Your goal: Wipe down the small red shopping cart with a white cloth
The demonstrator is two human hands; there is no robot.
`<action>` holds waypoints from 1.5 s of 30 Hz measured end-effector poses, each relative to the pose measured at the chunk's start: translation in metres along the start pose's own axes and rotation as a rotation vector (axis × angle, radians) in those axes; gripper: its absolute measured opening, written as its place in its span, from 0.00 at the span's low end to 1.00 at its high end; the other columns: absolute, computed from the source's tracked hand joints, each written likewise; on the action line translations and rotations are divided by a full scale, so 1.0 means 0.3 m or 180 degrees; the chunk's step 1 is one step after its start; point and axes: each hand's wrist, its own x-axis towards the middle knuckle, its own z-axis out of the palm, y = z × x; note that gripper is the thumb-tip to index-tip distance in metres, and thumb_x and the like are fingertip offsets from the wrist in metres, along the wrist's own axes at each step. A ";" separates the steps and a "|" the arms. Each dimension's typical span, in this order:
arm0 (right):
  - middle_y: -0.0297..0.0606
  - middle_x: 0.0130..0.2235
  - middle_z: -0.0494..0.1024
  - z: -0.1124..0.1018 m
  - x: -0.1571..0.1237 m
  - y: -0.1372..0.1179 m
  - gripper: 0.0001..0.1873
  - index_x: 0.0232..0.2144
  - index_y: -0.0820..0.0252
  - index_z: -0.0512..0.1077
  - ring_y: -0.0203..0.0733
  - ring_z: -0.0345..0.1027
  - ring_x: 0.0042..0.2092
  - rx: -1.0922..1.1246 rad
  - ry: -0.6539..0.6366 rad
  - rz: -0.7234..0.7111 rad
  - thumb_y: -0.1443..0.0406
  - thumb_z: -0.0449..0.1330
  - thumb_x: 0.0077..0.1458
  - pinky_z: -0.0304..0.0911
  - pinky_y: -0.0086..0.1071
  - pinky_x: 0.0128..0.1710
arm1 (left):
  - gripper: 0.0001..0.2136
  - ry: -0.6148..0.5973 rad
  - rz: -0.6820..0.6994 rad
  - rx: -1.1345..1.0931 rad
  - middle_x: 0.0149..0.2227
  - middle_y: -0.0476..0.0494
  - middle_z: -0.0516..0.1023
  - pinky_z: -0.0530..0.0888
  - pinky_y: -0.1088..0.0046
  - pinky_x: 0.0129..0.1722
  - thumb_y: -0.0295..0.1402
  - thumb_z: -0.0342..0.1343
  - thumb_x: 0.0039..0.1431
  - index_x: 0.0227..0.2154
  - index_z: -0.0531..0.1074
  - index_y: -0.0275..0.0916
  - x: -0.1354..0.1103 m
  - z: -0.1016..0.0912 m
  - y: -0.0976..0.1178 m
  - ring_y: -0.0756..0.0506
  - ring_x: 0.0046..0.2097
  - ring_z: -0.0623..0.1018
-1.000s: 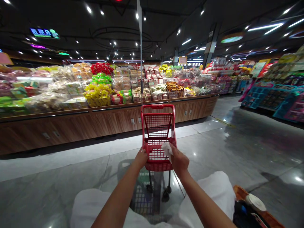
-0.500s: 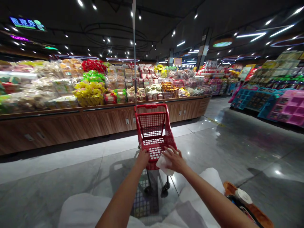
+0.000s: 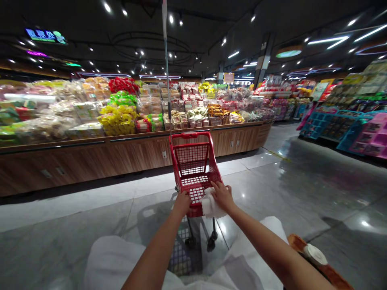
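Note:
A small red shopping cart (image 3: 193,181) stands in front of me, with a grid basket and a tall thin pole rising at its far left. My left hand (image 3: 182,203) is closed around the basket's near left rim. On the near right corner lies my right hand (image 3: 223,196), its fingers bent over a white cloth (image 3: 211,204) that is pressed against the red rim. Part of the cloth hangs below the hand. The fingertips of my left hand are partly hidden.
Behind the cart runs a long wooden display counter (image 3: 90,161) piled with bagged snacks (image 3: 119,119). Blue and pink racks (image 3: 371,137) stand at the right. A brown bag with a white round object (image 3: 315,253) sits beside my right leg. The grey tiled floor is shiny.
My right hand has drawn its fingers in on the cloth and shifted slightly along the cart's right edge. My left hand stays on the rim. The view has turned a little left.

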 end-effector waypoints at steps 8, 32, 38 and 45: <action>0.44 0.57 0.66 -0.041 -0.002 0.145 0.28 0.59 0.52 0.61 0.47 0.61 0.55 0.0173 -0.0714 -0.2016 0.54 0.56 0.58 0.56 0.41 0.54 | 0.17 0.0037 -0.0099 0.0240 0.37 0.34 0.80 0.59 0.51 0.57 0.43 0.64 0.48 0.36 0.79 0.34 -0.010 -0.009 0.015 0.35 0.51 0.68; 0.43 0.47 0.73 0.013 0.004 -0.016 0.22 0.55 0.54 0.65 0.47 0.65 0.47 -0.0390 -0.0861 -0.1501 0.57 0.56 0.59 0.53 0.38 0.45 | 0.08 0.0723 0.0072 0.0071 0.35 0.37 0.80 0.52 0.47 0.62 0.29 0.56 0.57 0.33 0.80 0.35 0.045 0.034 0.037 0.39 0.46 0.72; 0.43 0.46 0.74 0.084 0.015 -0.056 0.20 0.55 0.53 0.65 0.45 0.65 0.47 -0.0325 -0.0731 -0.1620 0.58 0.53 0.62 0.53 0.37 0.45 | 0.09 0.0695 0.0029 0.0046 0.36 0.38 0.80 0.51 0.49 0.62 0.27 0.53 0.58 0.34 0.79 0.36 0.059 0.023 0.045 0.40 0.45 0.72; 0.40 0.47 0.74 0.002 0.048 0.256 0.16 0.51 0.52 0.69 0.44 0.62 0.50 -0.0385 -0.0675 -0.1726 0.63 0.56 0.60 0.50 0.39 0.54 | 0.12 0.0358 0.0046 -0.0050 0.35 0.39 0.79 0.49 0.47 0.62 0.41 0.62 0.51 0.32 0.80 0.36 0.071 0.001 0.046 0.37 0.47 0.70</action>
